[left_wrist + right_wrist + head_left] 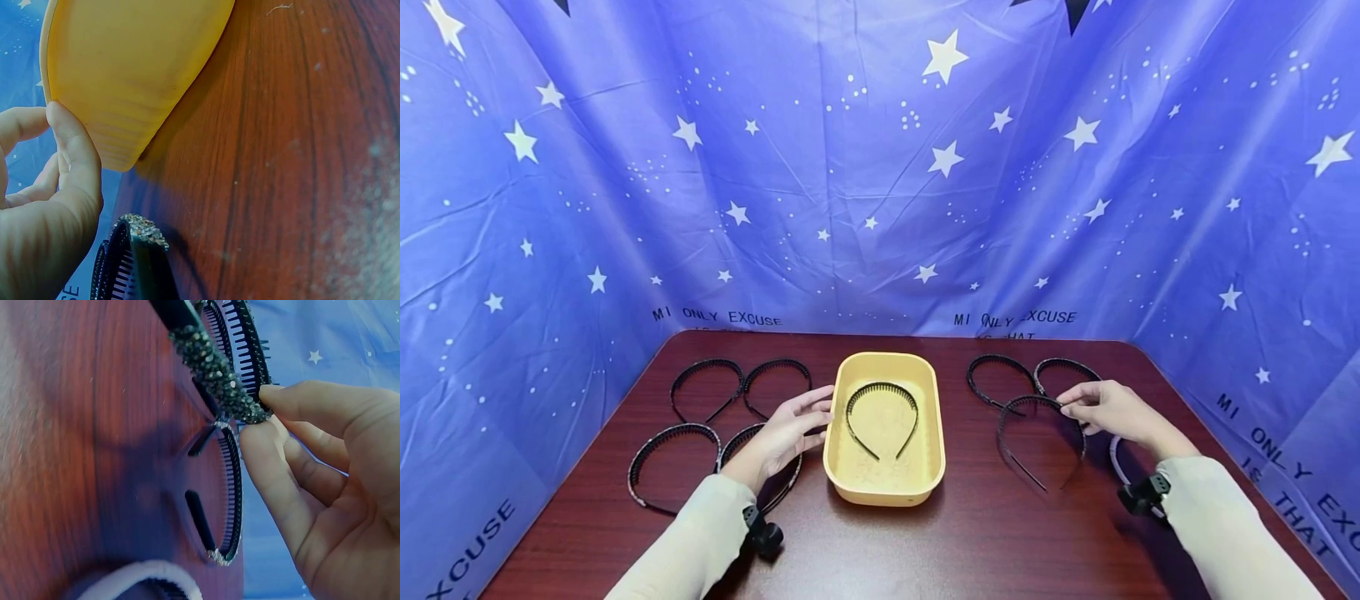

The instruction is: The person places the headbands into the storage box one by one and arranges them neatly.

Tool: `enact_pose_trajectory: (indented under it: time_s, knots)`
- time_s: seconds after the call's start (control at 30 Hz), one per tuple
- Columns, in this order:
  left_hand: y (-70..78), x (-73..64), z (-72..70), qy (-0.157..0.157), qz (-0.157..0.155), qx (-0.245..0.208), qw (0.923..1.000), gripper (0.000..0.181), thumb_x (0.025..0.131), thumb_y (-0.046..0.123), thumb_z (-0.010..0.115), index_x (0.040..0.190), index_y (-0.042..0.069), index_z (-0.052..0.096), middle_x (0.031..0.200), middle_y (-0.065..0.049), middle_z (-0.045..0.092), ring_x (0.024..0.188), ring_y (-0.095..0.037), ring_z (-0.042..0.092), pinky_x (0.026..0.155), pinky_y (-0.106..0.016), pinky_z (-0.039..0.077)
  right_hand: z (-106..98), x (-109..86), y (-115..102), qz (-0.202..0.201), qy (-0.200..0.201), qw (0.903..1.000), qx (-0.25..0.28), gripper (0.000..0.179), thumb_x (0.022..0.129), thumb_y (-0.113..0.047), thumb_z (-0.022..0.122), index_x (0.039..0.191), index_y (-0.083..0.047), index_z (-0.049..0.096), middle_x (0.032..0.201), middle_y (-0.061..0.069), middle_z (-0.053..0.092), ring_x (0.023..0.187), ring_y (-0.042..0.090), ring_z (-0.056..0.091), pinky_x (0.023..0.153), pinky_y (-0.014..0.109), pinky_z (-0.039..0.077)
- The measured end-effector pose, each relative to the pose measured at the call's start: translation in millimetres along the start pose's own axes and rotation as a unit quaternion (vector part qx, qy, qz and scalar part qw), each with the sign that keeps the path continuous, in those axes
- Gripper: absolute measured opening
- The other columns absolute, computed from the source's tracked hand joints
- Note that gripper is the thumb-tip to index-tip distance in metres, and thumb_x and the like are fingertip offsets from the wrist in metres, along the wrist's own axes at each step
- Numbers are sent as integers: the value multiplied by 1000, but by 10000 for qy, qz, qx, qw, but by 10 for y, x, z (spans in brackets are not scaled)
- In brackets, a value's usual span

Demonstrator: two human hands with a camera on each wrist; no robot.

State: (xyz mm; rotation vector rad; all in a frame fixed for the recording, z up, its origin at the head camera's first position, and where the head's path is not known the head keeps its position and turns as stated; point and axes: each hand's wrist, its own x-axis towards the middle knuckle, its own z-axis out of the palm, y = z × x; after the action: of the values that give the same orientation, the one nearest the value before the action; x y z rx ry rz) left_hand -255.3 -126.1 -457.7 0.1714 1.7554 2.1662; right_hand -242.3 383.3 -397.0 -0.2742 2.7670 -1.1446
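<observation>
My left hand (778, 440) is at the left side of a yellow plastic basin (885, 498), with thumb and a finger pinching its rim in the left wrist view. Inside the basin lies a black toothed headband (882, 387), its ends toward me. My right hand (1108, 410) pinches another black headband (1002, 440) between thumb and fingertips, at a stretch covered in dark glittering stones (219, 384). This headband hangs with its ends down, right of the basin, and overlaps a headband behind it.
Left of the basin, several black headbands (638, 454) lie on the dark red wooden table (970, 550), one partly behind my left hand. Two black headbands (976, 385) lie at the back right. A pale headband (1115, 460) lies under my right wrist. A blue star-patterned cloth (880, 208) surrounds the table.
</observation>
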Motion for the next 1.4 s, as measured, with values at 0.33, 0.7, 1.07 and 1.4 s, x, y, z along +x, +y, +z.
enact_pose_trajectory:
  time_s: [0.33, 0.7, 1.07, 1.4]
  knots:
    - [-6, 5, 1, 13, 6, 21, 10000, 60, 97, 0, 58, 153, 3, 37, 141, -24, 49, 104, -18, 61, 78, -25, 54, 75, 150, -143, -119, -80, 9998, 167, 31, 96, -16, 68, 118, 5, 67, 98, 18, 70, 83, 31, 70, 68, 34, 60]
    - [19, -13, 15, 18, -12, 105, 9999, 60, 97, 1, 57, 153, 4, 37, 143, -25, 47, 102, -16, 60, 76, -24, 54, 137, 326, -303, -381, -175, 9987, 305, 29, 97, -14, 67, 118, 7, 66, 100, 21, 69, 83, 36, 71, 69, 36, 60]
    - [18, -7, 10, 19, -8, 49, 10000, 59, 97, 0, 57, 153, 3, 37, 142, -25, 48, 100, -16, 60, 75, -23, 54, 232, 455, -553, -441, -93, 9980, 435, 33, 98, -19, 67, 123, 2, 66, 102, 17, 69, 84, 31, 70, 74, 43, 60]
    - [20, -8, 6, 57, -14, 11, 10000, 60, 97, 0, 58, 153, 4, 38, 142, -25, 48, 101, -17, 60, 75, -24, 54, 354, 586, -674, -556, -224, 9957, 709, 31, 97, -16, 67, 121, 3, 66, 101, 18, 68, 88, 36, 69, 76, 46, 59]
